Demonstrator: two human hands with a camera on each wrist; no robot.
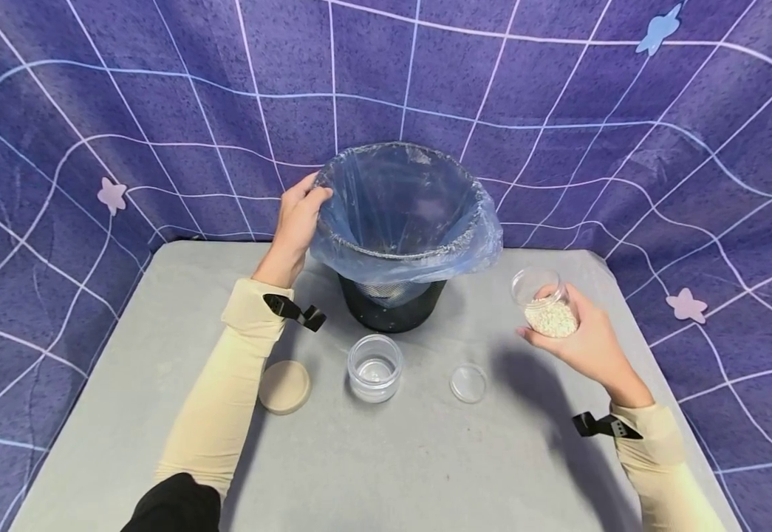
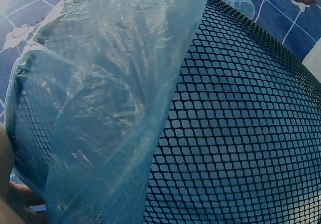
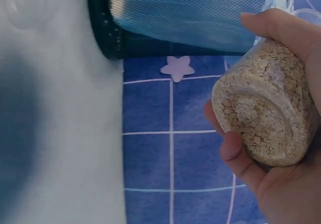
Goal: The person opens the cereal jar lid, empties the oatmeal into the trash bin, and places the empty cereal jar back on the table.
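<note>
My left hand [image 1: 295, 222] grips the left rim of a black mesh wastebasket [image 1: 392, 314], thumb over the edge. A translucent blue bin bag [image 1: 482, 240] lines the basket and folds down over its rim; the left wrist view shows the bag [image 2: 110, 98] draped on the mesh [image 2: 235, 118]. To the right of the basket, my right hand [image 1: 595, 336] holds a clear jar [image 1: 552, 310] above the table. The jar's mouth has no lid and leans toward the basket. Pale oat flakes [image 3: 281, 78] fill its lower part in the right wrist view.
A second clear jar [image 1: 374, 369] stands uncovered in front of the basket. Left of it lies a round beige lid [image 1: 284, 387], right of it a clear lid [image 1: 468, 383]. A blue gridded cloth [image 1: 226, 140] hangs behind the grey table [image 1: 372, 473].
</note>
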